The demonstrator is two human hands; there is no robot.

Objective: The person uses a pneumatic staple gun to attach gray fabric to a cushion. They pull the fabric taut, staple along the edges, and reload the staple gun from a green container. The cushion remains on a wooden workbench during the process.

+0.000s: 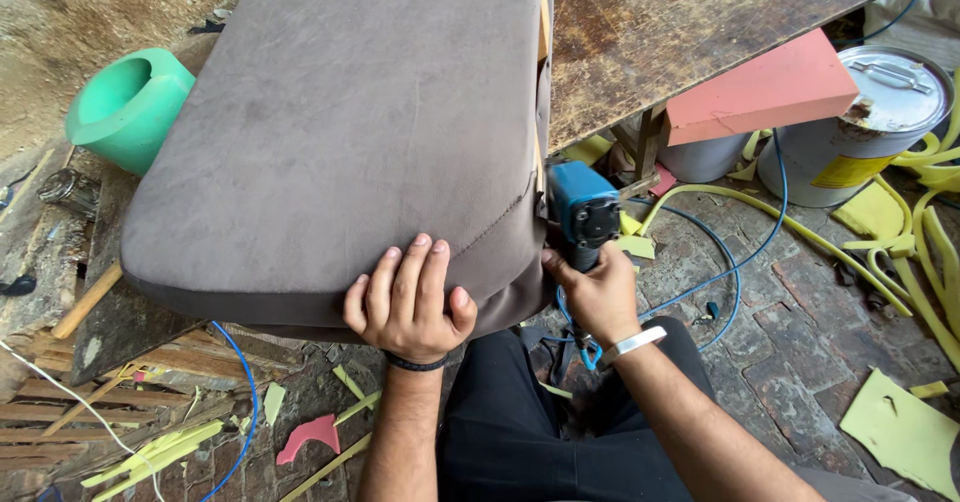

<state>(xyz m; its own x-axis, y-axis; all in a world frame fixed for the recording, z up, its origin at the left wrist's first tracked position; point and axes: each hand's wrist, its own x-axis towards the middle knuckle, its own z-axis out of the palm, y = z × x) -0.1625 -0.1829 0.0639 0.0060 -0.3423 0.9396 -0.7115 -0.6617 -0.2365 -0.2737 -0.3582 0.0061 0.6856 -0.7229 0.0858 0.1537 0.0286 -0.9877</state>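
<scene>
A large cushion covered in grey-brown fabric [340, 132] lies tilted in front of me. My left hand [408, 300] presses flat on its near edge, fingers spread over the fabric beside a stitched seam. My right hand [597, 290] grips the handle of a blue pneumatic staple gun [583, 209], whose nose is against the cushion's right side edge. A blue air hose [745, 252] runs from the gun across the floor. A silver bracelet is on my right wrist, a black band on the left.
A worn wooden board [690, 22] lies to the right of the cushion. A green foam cylinder [128, 105] sits at left, a pink foam wedge [765, 90] and a metal can [862, 122] at right. Yellow foam scraps [900, 427] and wooden slats [60, 402] litter the brick floor.
</scene>
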